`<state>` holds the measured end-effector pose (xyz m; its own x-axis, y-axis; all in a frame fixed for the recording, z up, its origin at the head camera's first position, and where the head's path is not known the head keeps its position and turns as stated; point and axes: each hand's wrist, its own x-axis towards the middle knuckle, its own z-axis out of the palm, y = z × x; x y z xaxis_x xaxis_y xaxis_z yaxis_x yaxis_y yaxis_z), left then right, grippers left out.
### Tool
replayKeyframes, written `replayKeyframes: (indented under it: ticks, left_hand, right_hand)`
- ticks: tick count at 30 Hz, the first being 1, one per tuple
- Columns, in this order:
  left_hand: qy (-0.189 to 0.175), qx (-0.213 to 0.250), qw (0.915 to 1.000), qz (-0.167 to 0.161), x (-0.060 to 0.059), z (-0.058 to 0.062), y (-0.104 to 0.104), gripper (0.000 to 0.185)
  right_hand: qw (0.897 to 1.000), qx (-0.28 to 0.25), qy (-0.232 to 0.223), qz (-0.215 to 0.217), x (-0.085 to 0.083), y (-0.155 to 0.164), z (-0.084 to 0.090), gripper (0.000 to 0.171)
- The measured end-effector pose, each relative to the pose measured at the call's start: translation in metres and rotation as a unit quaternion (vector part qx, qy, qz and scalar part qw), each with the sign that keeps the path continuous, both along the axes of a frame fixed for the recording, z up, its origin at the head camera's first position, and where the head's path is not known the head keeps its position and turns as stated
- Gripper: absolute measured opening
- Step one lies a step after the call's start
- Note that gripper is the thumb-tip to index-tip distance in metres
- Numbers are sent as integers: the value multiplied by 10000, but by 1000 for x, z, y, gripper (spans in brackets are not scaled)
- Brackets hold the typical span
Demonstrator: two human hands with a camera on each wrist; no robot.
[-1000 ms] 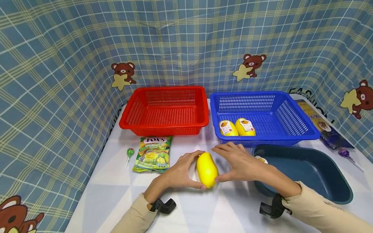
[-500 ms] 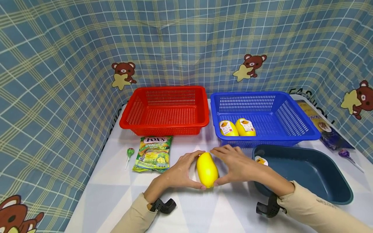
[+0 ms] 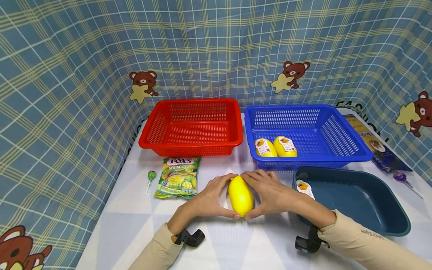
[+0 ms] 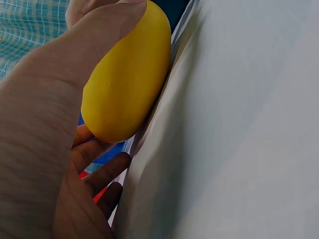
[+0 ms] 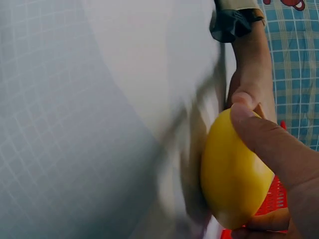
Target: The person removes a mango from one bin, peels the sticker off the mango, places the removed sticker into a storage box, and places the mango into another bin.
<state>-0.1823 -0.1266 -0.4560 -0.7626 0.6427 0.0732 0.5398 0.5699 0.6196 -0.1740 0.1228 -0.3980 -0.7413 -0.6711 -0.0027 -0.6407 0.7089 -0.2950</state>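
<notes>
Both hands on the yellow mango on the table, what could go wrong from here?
1. The mango looks smooth and rounded; the left hand and right hand curl round its sides, so it may slip or roll when lifted.
2. The dark blue tub sits right beside the right forearm; a sideways swing might knock it.
3. The blue basket already holds two mangoes; another dropped in could land on them.

A makeshift tabletop recording booth rather than a lived-in room: a blue plaid cloth backdrop (image 3: pixel 67 75) with bear stickers (image 3: pixel 143 86) wraps a white table (image 3: pixel 135 210) holding a red basket (image 3: pixel 192 142), a blue basket (image 3: pixel 351 155) and a dark blue tub (image 3: pixel 388 221).
</notes>
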Motion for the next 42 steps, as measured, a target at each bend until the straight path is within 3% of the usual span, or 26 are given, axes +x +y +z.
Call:
replayKeyframes:
  ticks: [13,22,35,42]
  left_hand:
    - [59,50,10000,12,-1,1,1,112]
    - [-160,11,9999,-25,0,8,-4,120]
    - [83,752,9930,903,-11,48,-38,92]
    - [580,1253,9832,1196,-20,58,-69,83]
  right_hand:
    - [9996,-136,228,76,0,-1,-4,115]
    - [9990,-147,425,39,0,-2,-4,114]
    - [9995,-90,297,-79,1,-2,-4,115]
    - [9997,-136,136,-120,3,0,-6,116]
